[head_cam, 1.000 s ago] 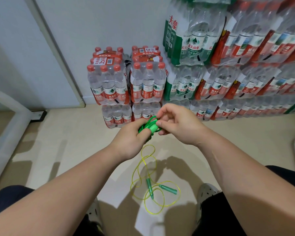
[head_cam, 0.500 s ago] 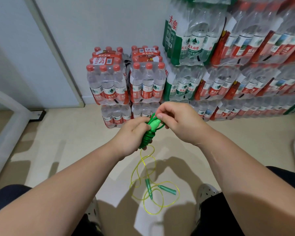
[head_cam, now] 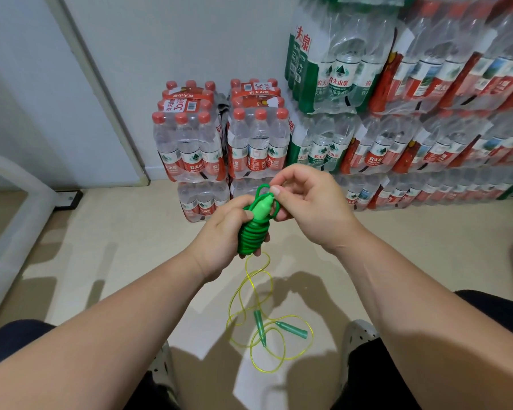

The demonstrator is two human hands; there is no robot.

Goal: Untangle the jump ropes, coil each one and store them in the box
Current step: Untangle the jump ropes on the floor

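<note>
- Left hand (head_cam: 222,232) grips the green jump rope (head_cam: 253,229) mid-air, fingers curled round the bundle; cord is wound in tight turns round the handles, one handle tip pointing up toward the right hand.
- Right hand (head_cam: 305,202) is raised just beside the left, thumb and forefinger pinching a loop of the green cord at the top of the bundle. Hands close together, both on the same rope.
- Yellow jump rope (head_cam: 249,303) lies loose on the floor (head_cam: 107,255) below the hands, between the person's two feet; cord in open, overlapping loops, its two green handles (head_cam: 274,328) side by side near the middle of the loops.
- Storage box: not seen in this view.
- Background: shrink-wrapped packs of water bottles (head_cam: 258,137) stacked against the wall, red-labelled and green-labelled.
</note>
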